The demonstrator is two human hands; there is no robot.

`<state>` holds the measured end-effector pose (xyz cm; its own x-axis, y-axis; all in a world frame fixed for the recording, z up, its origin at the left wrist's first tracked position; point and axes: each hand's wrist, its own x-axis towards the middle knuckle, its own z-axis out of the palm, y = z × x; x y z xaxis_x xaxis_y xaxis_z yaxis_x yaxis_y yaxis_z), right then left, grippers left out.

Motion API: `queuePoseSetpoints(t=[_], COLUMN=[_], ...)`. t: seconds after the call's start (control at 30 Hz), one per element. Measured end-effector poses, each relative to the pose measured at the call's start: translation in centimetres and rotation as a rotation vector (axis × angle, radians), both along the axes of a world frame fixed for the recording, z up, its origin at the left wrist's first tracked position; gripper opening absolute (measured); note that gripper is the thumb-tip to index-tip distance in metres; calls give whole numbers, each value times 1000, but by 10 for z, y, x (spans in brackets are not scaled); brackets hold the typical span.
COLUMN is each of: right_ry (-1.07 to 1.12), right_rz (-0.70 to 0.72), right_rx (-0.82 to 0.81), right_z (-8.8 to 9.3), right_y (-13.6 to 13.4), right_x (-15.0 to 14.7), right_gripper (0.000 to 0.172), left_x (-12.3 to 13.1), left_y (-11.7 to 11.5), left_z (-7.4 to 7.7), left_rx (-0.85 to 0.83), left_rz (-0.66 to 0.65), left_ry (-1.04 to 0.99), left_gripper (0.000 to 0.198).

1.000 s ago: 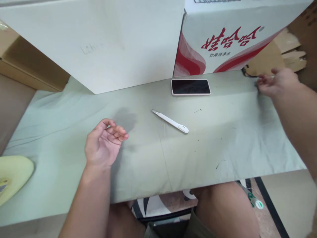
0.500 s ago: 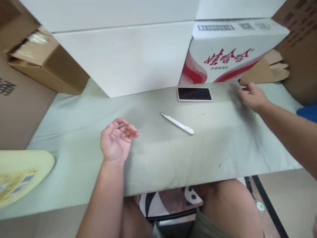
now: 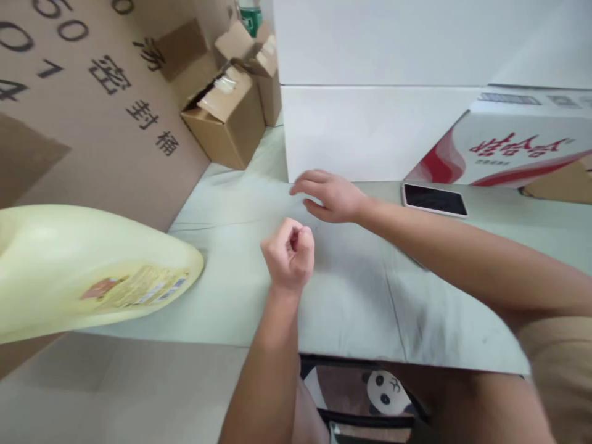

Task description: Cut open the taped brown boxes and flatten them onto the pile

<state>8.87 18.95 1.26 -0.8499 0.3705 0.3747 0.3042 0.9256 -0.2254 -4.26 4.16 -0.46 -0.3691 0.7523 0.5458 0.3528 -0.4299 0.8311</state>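
The right hand [image 3: 329, 196] has swung near the left hand [image 3: 289, 256] (now curled).

A pale green cloth-covered table [image 3: 231, 308] bears a smooth white rectangular box [image 3: 346, 132]. Right of that box are a red-and-white cardboard carton [image 3: 513, 148] and a flat black-screened phone [image 3: 435, 200]; left of it, a brown cardboard box [image 3: 238, 126] and a pale yellow plastic bottle [image 3: 106, 253].

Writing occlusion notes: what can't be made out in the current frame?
All head view:
- Left hand: closed fist hides whether anything is inside.
- Thin object: mostly hidden by the right forearm.
- Pale yellow container: cut off by left edge; label print too small and blurred.
- Green-labelled bottle: cut off by top edge, lower part behind cardboard.
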Motion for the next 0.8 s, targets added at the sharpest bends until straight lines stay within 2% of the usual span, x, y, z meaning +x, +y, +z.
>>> queuePoseSetpoints(t=[0.1,0.17,0.23,0.33,0.43,0.53,0.67,0.8], right_ry=[-84,-141,-229,-322,-338,-311,-269,-178], right_rz=[-224,-370,-471,-573,-654,-711,-701,-570], right_rx=[-29,-58,-68,-26,2,-26,-40,-13], right_z=[19,34,46,56,57,57,64,59], right_y=[24,37,47,56,60,55,26,-20], right_x=[-91,-139,-172,-197,-195,-179,-152,-107], right_gripper=[61,73,79,75,57,45,53,57], left_x=[-9,-14,-18,-21,-22,-21,-21,-21], left_y=[-2,-2,-1,-1,-3,-6,-8,-4], left_z=[7,10,10,11,11,11,10,12], left_rx=[101,151,180,197,217,224,261,315], left_rz=[34,65,82,74,72,99,218,422], left_ry=[38,30,3,-67,-135,-145,-140,-225], left_gripper=[33,32,33,34,34,33,31,17])
